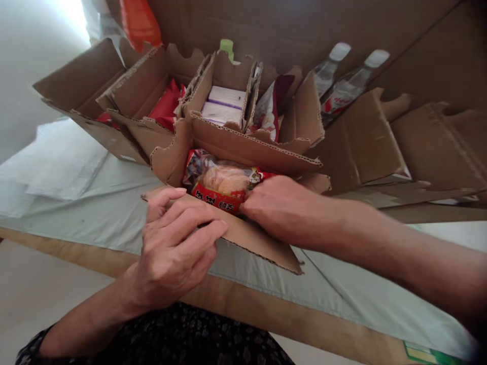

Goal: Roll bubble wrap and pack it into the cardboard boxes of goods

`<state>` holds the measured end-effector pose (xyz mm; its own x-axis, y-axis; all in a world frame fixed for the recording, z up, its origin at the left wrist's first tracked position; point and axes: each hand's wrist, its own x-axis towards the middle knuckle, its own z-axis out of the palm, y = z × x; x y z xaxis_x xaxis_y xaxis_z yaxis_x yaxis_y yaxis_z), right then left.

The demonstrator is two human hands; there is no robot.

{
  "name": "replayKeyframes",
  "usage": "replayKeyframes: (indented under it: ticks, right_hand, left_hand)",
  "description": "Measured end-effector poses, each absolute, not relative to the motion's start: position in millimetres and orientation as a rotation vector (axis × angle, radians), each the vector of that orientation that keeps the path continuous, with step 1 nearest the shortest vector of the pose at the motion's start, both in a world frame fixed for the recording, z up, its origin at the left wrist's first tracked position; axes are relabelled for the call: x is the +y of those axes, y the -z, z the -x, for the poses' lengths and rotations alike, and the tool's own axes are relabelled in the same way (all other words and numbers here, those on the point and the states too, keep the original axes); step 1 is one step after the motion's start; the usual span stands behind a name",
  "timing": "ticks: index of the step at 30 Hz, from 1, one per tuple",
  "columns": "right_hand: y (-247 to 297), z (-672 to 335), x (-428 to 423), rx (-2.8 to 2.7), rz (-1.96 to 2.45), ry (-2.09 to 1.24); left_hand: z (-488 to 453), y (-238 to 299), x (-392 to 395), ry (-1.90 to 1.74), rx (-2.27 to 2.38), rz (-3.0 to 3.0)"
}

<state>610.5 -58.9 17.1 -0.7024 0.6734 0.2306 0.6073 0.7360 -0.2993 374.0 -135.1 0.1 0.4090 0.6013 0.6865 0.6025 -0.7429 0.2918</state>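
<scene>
A red and clear snack bag (224, 185), with pale round crackers showing through its window, lies in the front compartment of a cardboard box (262, 241). My left hand (175, 243) is bent over the front wall of that box, its fingers hooked on the top edge and the thumb side hidden. At the right end of the bag, my right hand (272, 205) is closed in a fist-like grip against the wrapper. Its fingertips are hidden down inside the box.
Behind are cardboard compartments with red packets (167, 106), white tissue packs (223, 104) and a maroon-white bag (271, 111). Two capped bottles (348, 83) stand back right, beside more cardboard boxes (380, 137). Clear plastic packaging (68, 157) lies left on the pale green cloth (125, 203).
</scene>
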Motion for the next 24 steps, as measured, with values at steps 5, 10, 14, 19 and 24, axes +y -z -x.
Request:
replayKeyframes:
  ticks: [5, 10, 14, 19, 24]
  right_hand:
    - [-37.2, -624.2, -72.6, -2.828, 0.838, -0.257]
    - [-79.2, -689.6, -129.7, -2.357, 1.28, 0.05]
    - [-29.9, -708.9, -172.6, -2.11, 1.464, -0.072]
    - [45.3, -656.3, -180.0, -2.03, 1.353, -0.266]
    - [23.3, -650.9, -198.0, -1.916, 1.349, -0.074]
  left_hand:
    - [-372.3, 4.2, -134.8, 1.277, -1.106, 2.63]
    - [-353.6, 21.5, -132.2, 1.753, -1.157, 2.158]
    - [-335.5, 53.4, -117.7, 2.12, -1.721, 2.128]
    - [-346.1, 82.3, -109.3, 2.281, -1.961, 2.431]
    - [-369.6, 39.0, -148.4, 2.252, -1.762, 2.376]
